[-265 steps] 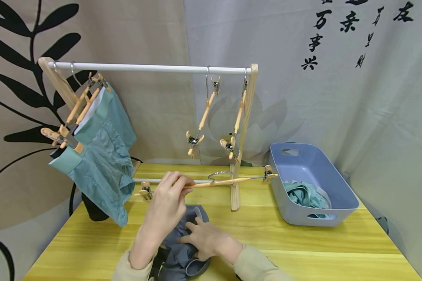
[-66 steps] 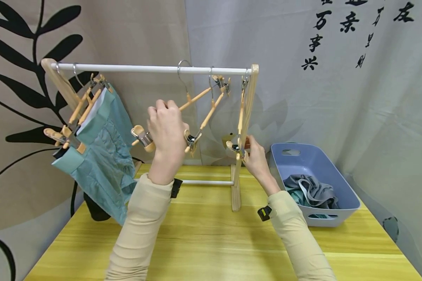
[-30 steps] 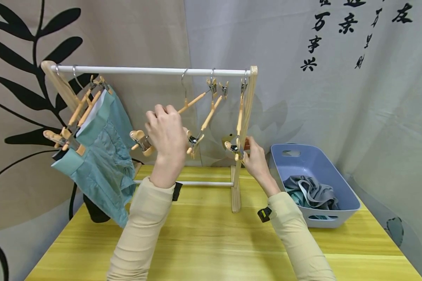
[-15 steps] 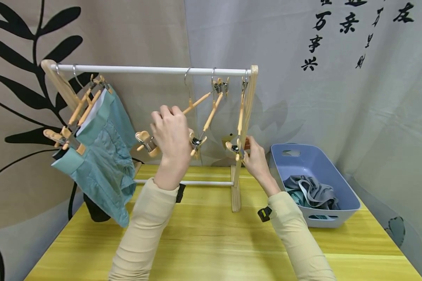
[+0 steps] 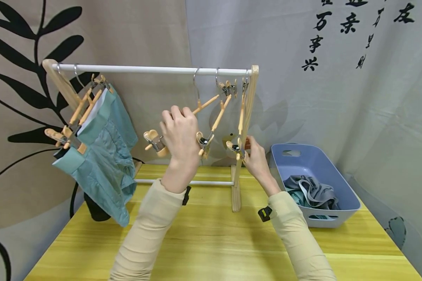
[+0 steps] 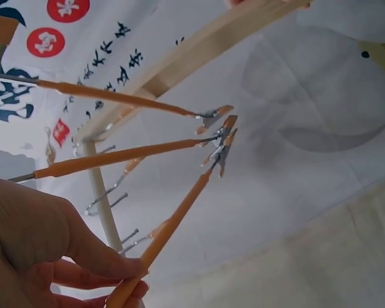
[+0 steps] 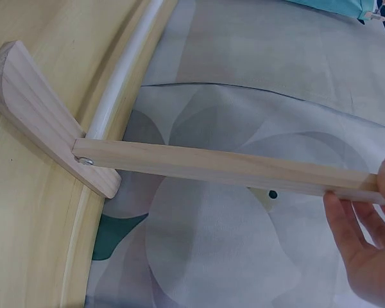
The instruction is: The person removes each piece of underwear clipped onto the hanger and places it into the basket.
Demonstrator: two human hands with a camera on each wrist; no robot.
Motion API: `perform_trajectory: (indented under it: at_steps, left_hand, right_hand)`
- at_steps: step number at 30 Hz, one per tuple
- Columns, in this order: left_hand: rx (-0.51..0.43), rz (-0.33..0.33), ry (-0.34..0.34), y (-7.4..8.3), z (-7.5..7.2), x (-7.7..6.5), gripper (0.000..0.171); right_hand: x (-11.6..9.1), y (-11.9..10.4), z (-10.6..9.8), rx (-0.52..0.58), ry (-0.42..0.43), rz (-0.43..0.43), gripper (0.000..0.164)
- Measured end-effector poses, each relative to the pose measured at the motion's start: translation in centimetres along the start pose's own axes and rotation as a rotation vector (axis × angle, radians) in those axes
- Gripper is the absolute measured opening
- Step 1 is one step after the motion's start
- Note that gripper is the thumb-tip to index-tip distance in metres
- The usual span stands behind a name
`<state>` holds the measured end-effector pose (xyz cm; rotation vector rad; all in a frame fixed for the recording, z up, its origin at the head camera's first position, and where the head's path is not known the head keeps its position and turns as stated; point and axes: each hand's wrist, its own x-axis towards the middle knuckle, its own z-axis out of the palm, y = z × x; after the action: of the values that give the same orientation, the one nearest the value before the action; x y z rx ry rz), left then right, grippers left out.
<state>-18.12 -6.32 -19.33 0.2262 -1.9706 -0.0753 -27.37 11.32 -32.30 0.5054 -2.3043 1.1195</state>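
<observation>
My left hand (image 5: 181, 134) grips the wooden bar of a clip hanger (image 5: 206, 104); its hook is over the white rod (image 5: 144, 70) of a small clothes rack. In the left wrist view, thumb and fingers pinch that hanger's bar (image 6: 173, 234). Just to its right hang two more bare clip hangers, a middle one (image 5: 222, 113) and one beside the post (image 5: 241, 113). Lower on the rack's right side, my right hand (image 5: 256, 160) holds the wooden post (image 7: 231, 170), with fingers and thumb on opposite sides in the right wrist view.
Teal shorts (image 5: 105, 132) hang from clip hangers at the rack's left end. A blue-grey basket (image 5: 337, 217) right of the rack holds a crumpled grey garment (image 5: 316, 193) over teal cloth. Wooden tabletop (image 5: 211, 242) lies below; a printed curtain stands behind.
The grey garment went from the table into the basket, and the left hand's hanger onto the rod. Lately that hand slid its hanger rightward, the middle hanger shifting too; the right hand stays still.
</observation>
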Motion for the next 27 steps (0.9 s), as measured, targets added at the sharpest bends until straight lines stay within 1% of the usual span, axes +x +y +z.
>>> perform_trajectory:
  at_steps: [2,4,9,14,17,20,22,25,27]
  left_hand:
    - [0.011,0.018,0.028,0.2,0.0,-0.1,0.022]
    - [0.013,0.033,0.035,0.5,-0.1,-0.3,0.021]
    - [0.006,0.072,0.019,1.0,-0.5,-0.9,0.017]
    - [-0.01,0.112,0.017,1.4,-0.9,-1.5,0.014]
    - [-0.036,0.129,-0.009,1.6,-1.2,-1.9,0.01]
    - [-0.057,0.146,-0.044,1.7,-1.4,-2.3,0.014]
    - [-0.074,0.159,-0.06,1.8,-1.5,-2.5,0.02]
    - [-0.093,0.19,-0.066,1.8,-1.4,-2.8,0.028]
    - [-0.112,0.215,-0.059,1.7,-1.3,-3.1,0.029]
  right_hand:
    - [0.0,0.0,0.0,0.003,-0.002,-0.004,0.031]
    - [0.0,0.1,0.0,0.012,-0.003,-0.006,0.033]
    - [0.0,0.1,0.1,0.026,-0.005,-0.019,0.035]
    - [0.0,0.1,0.1,0.022,-0.005,-0.023,0.034]
    - [-0.1,0.1,0.0,0.017,-0.01,-0.021,0.032]
    - [-0.1,0.1,0.1,0.012,-0.018,-0.018,0.032]
    - [-0.1,0.2,0.1,0.01,-0.025,-0.02,0.034]
    - [-0.2,0.3,0.0,-0.011,-0.034,-0.018,0.043]
    - [-0.2,0.3,-0.1,-0.021,-0.042,-0.019,0.051]
